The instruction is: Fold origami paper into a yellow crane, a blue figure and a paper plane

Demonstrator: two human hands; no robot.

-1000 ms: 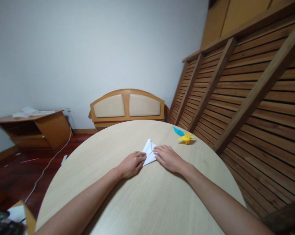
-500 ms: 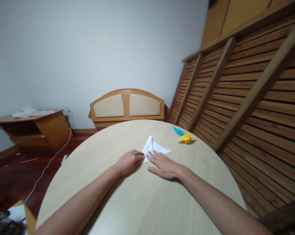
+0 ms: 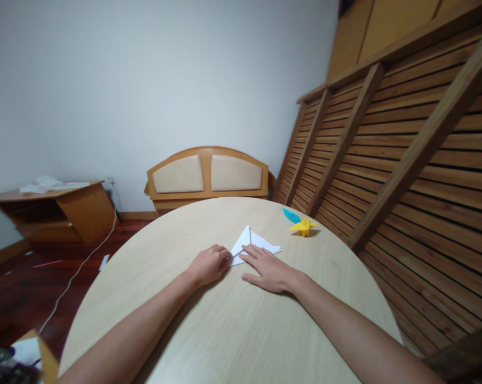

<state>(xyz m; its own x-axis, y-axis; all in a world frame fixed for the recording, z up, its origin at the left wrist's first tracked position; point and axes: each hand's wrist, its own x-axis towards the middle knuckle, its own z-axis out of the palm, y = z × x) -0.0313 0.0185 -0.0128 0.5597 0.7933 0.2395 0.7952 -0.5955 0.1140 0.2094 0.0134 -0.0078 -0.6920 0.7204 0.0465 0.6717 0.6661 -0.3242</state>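
Note:
A folded piece of white paper (image 3: 243, 240) lies on the round pale wooden table (image 3: 177, 234), its upper tip pointing away from me and creases running across it. At the paper's left corner is my left hand (image 3: 209, 265), its fingers curled together on the edge. My right hand (image 3: 268, 271) rests flat with fingers spread, the fingertips pressing on the paper's lower middle and covering part of it. Farther back on the right stands a yellow origami bird (image 3: 305, 226), with a blue folded paper piece (image 3: 291, 215) just behind it.
Slatted wooden panels (image 3: 385, 170) lean along the right side of the table. Beyond the far edge stands a padded headboard (image 3: 208, 170). On the left is a low wooden cabinet (image 3: 81, 210) with white sheets on top, and a cable (image 3: 71, 280) runs over the floor.
My left hand has shifted slightly left at the paper's corner, its fingers curling more. More of the paper's left flap shows. The right hand has stayed nearly in place.

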